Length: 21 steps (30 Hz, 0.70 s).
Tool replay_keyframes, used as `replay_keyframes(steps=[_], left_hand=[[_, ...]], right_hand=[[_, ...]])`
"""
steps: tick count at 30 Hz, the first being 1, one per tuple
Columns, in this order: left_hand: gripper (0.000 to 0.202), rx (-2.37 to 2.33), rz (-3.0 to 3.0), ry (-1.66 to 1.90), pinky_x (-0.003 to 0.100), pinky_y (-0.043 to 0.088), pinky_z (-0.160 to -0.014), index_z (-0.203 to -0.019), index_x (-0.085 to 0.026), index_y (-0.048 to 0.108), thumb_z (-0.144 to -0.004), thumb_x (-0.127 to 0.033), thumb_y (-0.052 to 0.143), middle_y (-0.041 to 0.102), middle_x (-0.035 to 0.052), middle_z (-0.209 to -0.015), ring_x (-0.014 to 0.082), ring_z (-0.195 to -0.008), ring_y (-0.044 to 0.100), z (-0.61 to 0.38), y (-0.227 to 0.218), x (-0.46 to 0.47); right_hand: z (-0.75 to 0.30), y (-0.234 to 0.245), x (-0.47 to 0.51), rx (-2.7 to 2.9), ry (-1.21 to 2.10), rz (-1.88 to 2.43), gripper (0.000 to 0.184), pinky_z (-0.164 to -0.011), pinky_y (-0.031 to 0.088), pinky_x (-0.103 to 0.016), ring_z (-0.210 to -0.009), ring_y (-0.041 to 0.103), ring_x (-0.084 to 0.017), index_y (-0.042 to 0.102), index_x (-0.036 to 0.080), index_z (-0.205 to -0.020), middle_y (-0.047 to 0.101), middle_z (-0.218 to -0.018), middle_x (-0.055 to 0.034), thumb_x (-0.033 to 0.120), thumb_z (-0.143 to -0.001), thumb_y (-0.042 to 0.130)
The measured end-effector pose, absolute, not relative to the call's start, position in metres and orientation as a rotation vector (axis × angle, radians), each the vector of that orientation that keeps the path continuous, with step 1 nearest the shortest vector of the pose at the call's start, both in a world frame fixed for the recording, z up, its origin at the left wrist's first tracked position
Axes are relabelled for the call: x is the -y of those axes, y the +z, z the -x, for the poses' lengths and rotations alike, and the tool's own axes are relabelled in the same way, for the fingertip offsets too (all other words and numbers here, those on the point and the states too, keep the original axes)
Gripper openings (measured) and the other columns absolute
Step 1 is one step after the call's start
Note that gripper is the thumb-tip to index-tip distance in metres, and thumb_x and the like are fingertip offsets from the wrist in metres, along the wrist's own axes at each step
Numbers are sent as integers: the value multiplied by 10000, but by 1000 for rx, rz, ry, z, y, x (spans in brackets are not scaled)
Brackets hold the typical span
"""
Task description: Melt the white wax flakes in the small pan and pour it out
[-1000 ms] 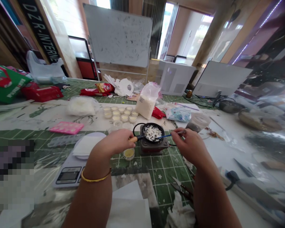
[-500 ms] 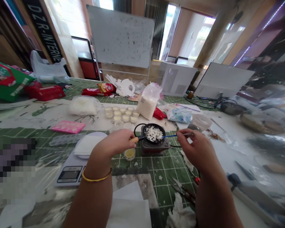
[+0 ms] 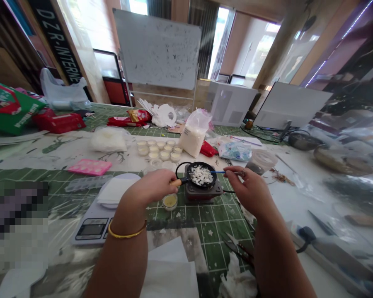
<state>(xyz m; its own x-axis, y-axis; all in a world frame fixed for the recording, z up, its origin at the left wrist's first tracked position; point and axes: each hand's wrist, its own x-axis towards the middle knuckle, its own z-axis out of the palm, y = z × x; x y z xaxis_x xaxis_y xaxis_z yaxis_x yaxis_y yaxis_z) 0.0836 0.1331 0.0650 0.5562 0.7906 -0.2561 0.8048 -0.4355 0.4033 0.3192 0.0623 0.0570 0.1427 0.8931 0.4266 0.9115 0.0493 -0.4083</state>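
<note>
A small black frying pan [image 3: 189, 175] rests on a little electric hot plate [image 3: 202, 193]. White crumbly chunks [image 3: 201, 175] fill the pan. My left hand [image 3: 157, 186] is closed around the pan's wooden handle [image 3: 175, 183]. Between the fingers of my right hand [image 3: 247, 186] is a thin blue stick [image 3: 218, 172], its far end at the pan's right rim among the chunks; what sort of tool it is I cannot tell. Just below the handle stands a small glass cup [image 3: 170, 201] with something yellowish in it.
Left of the pan is a kitchen scale [image 3: 91, 227] with white sheets on it. Behind stand several small filled cups [image 3: 164, 155] and a bag of white granules [image 3: 192, 138]. Scissors [image 3: 236, 246] and crumpled tissue [image 3: 236, 277] lie at front right. A power strip [image 3: 326, 265] is further right.
My right hand has moved a little left and up, and the blue stick has shifted from the pan's lower right toward its upper right rim. My left hand stays on the handle.
</note>
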Motion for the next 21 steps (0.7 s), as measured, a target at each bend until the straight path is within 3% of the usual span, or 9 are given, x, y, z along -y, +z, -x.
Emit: replay_keyframes(steps=[14, 21], left_hand=[[246, -1302, -2322, -26, 244, 275, -474, -668, -171, 534, -742, -383, 434, 578, 23, -676, 128, -577, 493, -84, 63, -133], [226, -1341, -2337, -30, 247, 280, -482, -655, -172, 532, -723, -377, 465, 577, 19, -675, 137, -590, 505, -85, 64, -133]], right_hand=[[-313, 39, -79, 1742, 40, 1733, 274, -724, 416, -293, -776, 598, -180, 662, 226, -973, 679, -830, -36, 333, -848, 442], [-303, 38, -80, 1809, 74, 1748, 292, -820, 398, -361, -899, 579, -217, 655, 217, -1015, 674, -917, -66, 330, -853, 440]])
